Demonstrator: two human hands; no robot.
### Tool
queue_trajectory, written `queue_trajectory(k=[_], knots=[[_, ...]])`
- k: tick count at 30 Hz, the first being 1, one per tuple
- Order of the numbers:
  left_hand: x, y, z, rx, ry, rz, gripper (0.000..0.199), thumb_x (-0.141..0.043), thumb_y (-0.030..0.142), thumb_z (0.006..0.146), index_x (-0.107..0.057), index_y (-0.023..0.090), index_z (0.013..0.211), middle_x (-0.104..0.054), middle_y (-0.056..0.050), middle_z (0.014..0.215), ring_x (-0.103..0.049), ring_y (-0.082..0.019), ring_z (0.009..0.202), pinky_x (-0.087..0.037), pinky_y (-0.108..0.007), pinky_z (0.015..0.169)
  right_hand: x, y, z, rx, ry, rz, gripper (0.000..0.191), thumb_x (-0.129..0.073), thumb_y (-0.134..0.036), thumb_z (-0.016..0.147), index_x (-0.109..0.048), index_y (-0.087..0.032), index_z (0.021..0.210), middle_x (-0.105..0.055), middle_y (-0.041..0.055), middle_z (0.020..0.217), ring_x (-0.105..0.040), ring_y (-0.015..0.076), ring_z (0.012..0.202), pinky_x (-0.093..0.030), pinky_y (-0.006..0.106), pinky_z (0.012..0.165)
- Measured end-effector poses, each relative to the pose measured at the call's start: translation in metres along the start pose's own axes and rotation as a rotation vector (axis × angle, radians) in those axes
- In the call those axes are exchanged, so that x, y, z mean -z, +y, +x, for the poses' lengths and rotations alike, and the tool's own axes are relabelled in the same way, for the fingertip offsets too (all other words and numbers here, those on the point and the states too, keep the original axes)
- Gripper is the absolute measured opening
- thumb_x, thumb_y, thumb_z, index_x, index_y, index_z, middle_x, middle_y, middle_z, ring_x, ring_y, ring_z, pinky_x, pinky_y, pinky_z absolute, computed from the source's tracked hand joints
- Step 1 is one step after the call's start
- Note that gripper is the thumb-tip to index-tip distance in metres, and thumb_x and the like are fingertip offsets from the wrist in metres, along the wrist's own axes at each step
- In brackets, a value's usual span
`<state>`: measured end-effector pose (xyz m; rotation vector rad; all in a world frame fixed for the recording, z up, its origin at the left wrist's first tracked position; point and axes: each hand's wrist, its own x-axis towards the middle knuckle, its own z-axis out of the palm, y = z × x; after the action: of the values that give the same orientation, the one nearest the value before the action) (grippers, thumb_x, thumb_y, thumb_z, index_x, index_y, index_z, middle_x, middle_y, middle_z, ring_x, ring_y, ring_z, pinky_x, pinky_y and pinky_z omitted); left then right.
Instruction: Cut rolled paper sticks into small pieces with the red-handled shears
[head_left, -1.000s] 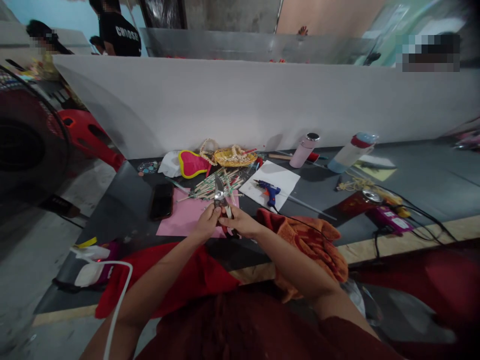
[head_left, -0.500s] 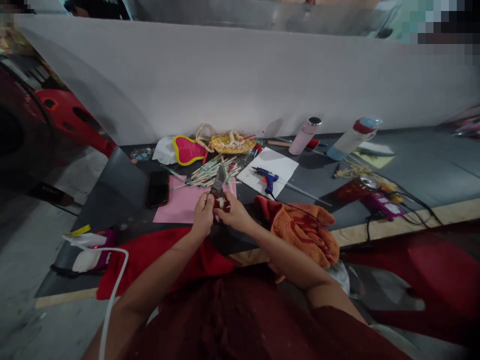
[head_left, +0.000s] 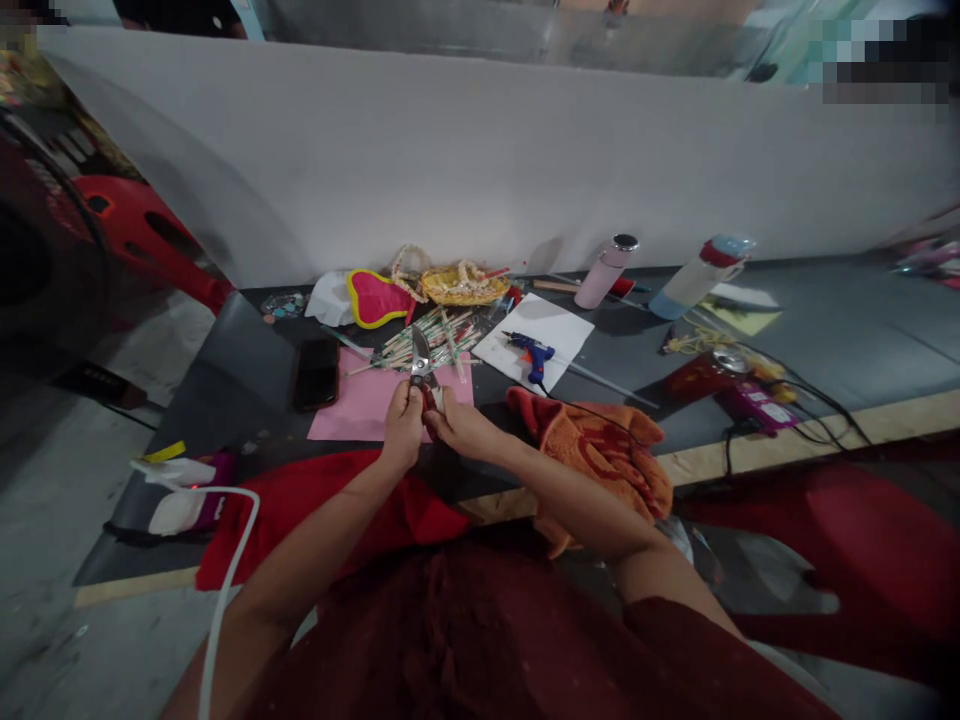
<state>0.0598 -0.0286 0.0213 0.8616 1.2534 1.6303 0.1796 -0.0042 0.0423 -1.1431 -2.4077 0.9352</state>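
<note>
Shears (head_left: pixel 421 352) sit between the two hands, over the pink paper (head_left: pixel 352 412). Left hand (head_left: pixel 403 425) and right hand (head_left: pixel 463 425) both grip the handle end; neither is nearer. Long axis runs away from the body, blade tip slightly left. Sticks (head_left: pixel 456 335) lie beyond the hands on the desk (head_left: pixel 259 385).

The pruners (head_left: pixel 421 355) are bladed in smooth, shiny metal. The worktop (head_left: pixel 247 380) is faced in smooth, dull grey and edged in what looks like bare wood. Rough, fluffy cloth is seen in the towel (head_left: pixel 600 450), matt paper in the pink sheet (head_left: pixel 356 408), and plastic in the glue gun (head_left: pixel 535 360).
</note>
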Motion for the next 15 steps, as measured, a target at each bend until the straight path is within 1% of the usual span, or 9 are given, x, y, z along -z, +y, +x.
queue_trajectory(k=[2,4,5,6,7,10,12,15], knots=[[-0.001,0.004,0.003,0.032,0.022,-0.054,0.023,-0.055,0.041,0.085,-0.049,0.019,0.079,-0.046,0.005,0.063,-0.043,-0.007,0.052,-0.036,-0.019,0.047,0.002,0.001,0.002,0.022,0.007,0.064,0.03,-0.043,-0.037,0.092,-0.039,-0.016,0.113,-0.062,0.0079,0.077,-0.059,0.0188,0.064,-0.04,0.027,0.06],[-0.002,0.011,0.007,0.055,0.036,-0.089,0.023,-0.054,0.039,0.085,-0.047,0.019,0.077,-0.041,0.006,0.059,-0.037,-0.006,0.047,-0.031,-0.018,0.043,0.005,0.003,0.003,0.056,-0.002,0.239,0.035,-0.049,-0.041,0.09,-0.04,-0.018,0.115,-0.061,0.0046,0.078,-0.058,0.0164,0.064,-0.041,0.026,0.06],[-0.001,0.015,0.009,0.058,0.036,-0.141,0.022,-0.054,0.038,0.085,-0.046,0.019,0.077,-0.041,0.007,0.059,-0.037,-0.006,0.046,-0.031,-0.018,0.043,0.007,0.004,0.003,0.063,-0.022,0.362,0.039,-0.049,-0.044,0.089,-0.039,-0.019,0.117,-0.061,0.0028,0.078,-0.058,0.0149,0.063,-0.043,0.025,0.059],[-0.001,0.02,0.011,0.047,0.039,-0.207,0.02,-0.055,0.036,0.085,-0.046,0.019,0.078,-0.043,0.006,0.06,-0.039,-0.006,0.047,-0.034,-0.018,0.044,0.01,0.006,0.003,0.045,-0.059,0.497,0.042,-0.048,-0.049,0.089,-0.04,-0.019,0.118,-0.06,0.0012,0.077,-0.057,0.0135,0.061,-0.044,0.025,0.057],[0.0,0.025,0.014,0.036,0.045,-0.257,0.019,-0.055,0.036,0.085,-0.046,0.019,0.079,-0.044,0.006,0.062,-0.039,-0.006,0.047,-0.035,-0.018,0.045,0.012,0.007,0.003,0.002,-0.101,0.626,0.045,-0.047,-0.055,0.088,-0.043,-0.019,0.114,-0.059,0.0004,0.076,-0.057,0.0124,0.06,-0.046,0.024,0.056],[0.002,0.037,0.018,-0.048,0.054,-0.328,0.019,-0.056,0.035,0.085,-0.048,0.019,0.08,-0.046,0.005,0.065,-0.041,-0.005,0.049,-0.036,-0.017,0.045,0.014,0.008,-0.001,-0.129,-0.27,0.889,0.05,-0.052,-0.065,0.081,-0.052,-0.017,0.097,-0.062,0.0022,0.077,-0.059,0.0109,0.061,-0.048,0.023,0.055],[0.001,0.042,0.018,-0.068,0.043,-0.348,0.02,-0.057,0.036,0.085,-0.048,0.019,0.08,-0.046,0.005,0.066,-0.041,-0.005,0.05,-0.036,-0.017,0.046,0.01,0.006,-0.004,-0.152,-0.332,0.993,0.049,-0.058,-0.064,0.078,-0.054,-0.017,0.091,-0.065,0.0039,0.08,-0.061,0.0109,0.063,-0.049,0.023,0.057],[0.0,0.046,0.017,-0.088,0.045,-0.355,0.022,-0.058,0.038,0.085,-0.048,0.019,0.079,-0.045,0.004,0.066,-0.04,-0.005,0.051,-0.036,-0.016,0.046,0.004,0.004,-0.007,-0.134,-0.328,1.114,0.045,-0.065,-0.056,0.076,-0.055,-0.017,0.095,-0.066,0.0041,0.085,-0.061,0.0109,0.067,-0.051,0.024,0.061]])
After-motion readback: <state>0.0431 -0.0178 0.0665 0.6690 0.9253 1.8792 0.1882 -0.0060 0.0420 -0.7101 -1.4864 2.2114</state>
